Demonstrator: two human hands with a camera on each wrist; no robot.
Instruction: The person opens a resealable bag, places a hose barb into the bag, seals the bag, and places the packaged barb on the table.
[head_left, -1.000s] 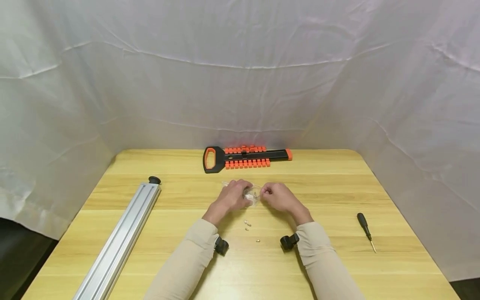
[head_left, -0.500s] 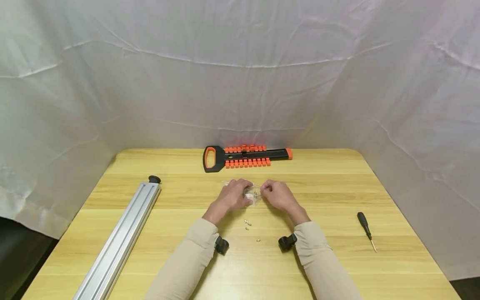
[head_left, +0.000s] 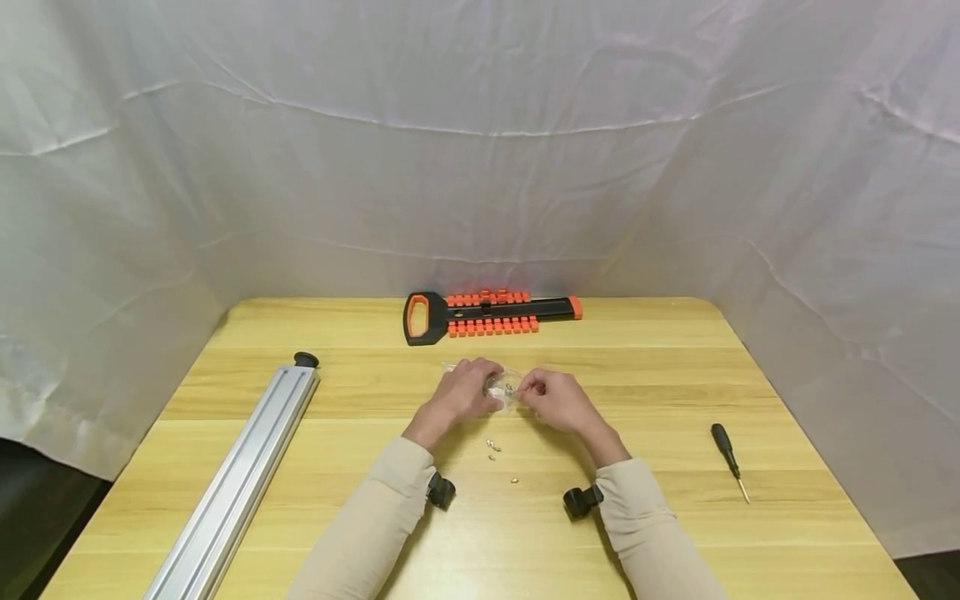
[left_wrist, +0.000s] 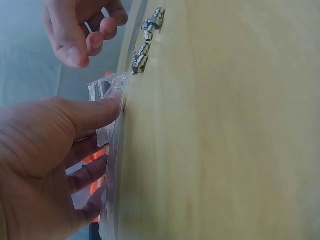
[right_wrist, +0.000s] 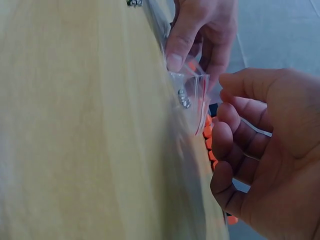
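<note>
In the head view my left hand [head_left: 468, 390] holds a small clear zip bag [head_left: 504, 390] near the table's middle. Its thumb presses the bag's side in the left wrist view. A red strip runs along the bag's mouth in the right wrist view, and small metal pieces [right_wrist: 184, 99], likely screws, lie inside. My right hand [head_left: 553, 400] hovers beside the bag's mouth. Its fingers are loosely curled, thumb close to forefinger, with nothing visible between them. Several small shiny metal pieces [head_left: 492, 446] lie loose on the table nearer to me.
A long silver metal profile [head_left: 240, 475] with a black knob [head_left: 306, 360] lies at the left. At the back is a black tool with orange toothed strips [head_left: 491, 315]. A black-handled screwdriver [head_left: 724, 442] rests at the right. Pale cloth [head_left: 480, 167] hangs around the table.
My right hand rose slightly by the bag's mouth, then came down a little lower, its fingertips closer to the bag. The left hand stays on the bag. The loose metal pieces have not moved.
</note>
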